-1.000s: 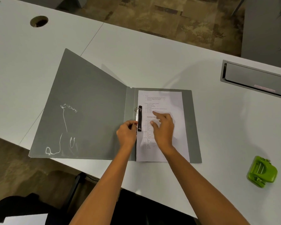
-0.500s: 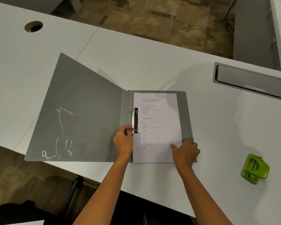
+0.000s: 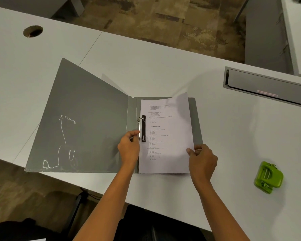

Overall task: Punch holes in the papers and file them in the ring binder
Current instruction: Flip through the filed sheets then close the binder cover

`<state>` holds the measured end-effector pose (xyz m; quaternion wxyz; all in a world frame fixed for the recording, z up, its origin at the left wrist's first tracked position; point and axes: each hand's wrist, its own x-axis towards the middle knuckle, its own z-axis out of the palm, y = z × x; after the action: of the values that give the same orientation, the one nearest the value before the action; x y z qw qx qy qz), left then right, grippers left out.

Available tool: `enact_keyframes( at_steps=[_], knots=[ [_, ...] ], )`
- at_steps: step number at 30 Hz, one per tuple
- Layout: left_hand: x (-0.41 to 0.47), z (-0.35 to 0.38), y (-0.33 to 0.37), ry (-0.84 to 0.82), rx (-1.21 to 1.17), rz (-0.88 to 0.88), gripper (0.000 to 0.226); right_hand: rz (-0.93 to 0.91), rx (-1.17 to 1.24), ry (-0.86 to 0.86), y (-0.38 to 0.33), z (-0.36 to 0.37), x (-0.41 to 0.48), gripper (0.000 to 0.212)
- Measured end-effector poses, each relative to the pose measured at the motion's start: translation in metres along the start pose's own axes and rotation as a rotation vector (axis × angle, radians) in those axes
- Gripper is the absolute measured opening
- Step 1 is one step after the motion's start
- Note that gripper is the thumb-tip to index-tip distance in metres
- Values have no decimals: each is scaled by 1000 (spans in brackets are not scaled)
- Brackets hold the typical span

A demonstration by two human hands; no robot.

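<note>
Here, left hand pinches the binder rings, right hand the printed sheet; tugging could tear its holes.

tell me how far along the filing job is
Punching looks done: the green hole punch sits aside, and the papers lie in the open ring binder, left edge at the ring mechanism. In hand: the left hand grips that mechanism; the right hand pinches the papers' lifted right edge. Left: flatten the sheets and close the binder. Whether the mechanism is shut is unclear.
</note>
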<state>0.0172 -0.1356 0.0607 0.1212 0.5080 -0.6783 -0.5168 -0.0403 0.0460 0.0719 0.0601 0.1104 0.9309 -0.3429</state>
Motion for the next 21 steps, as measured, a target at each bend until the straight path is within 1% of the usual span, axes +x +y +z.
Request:
enact_keyframes(
  at_steps=[3,6,9,12,15,18,21],
  knots=[
    [0,-3,3,3,3,2,24,-30,-31,20,-1,-1,-3,15],
    [0,-7,5,-18,-3,9,24,-78,-11,42,-5,-4,-7,15],
    [-1,-12,8,-39,-34,12,23,-120,79,66,-15,-11,-12,11],
    [-2,-17,12,-105,-107,15,21,-185,176,56,-31,-18,-23,9],
    [-2,-20,21,-186,-148,-14,23,-276,247,-31,-49,-19,-41,12],
    [-2,-26,30,-253,-213,-22,24,-303,312,-196,-65,-10,-58,19],
    [-4,-34,40,-328,-325,-54,25,-346,316,-358,-75,6,-71,25]
  ],
)
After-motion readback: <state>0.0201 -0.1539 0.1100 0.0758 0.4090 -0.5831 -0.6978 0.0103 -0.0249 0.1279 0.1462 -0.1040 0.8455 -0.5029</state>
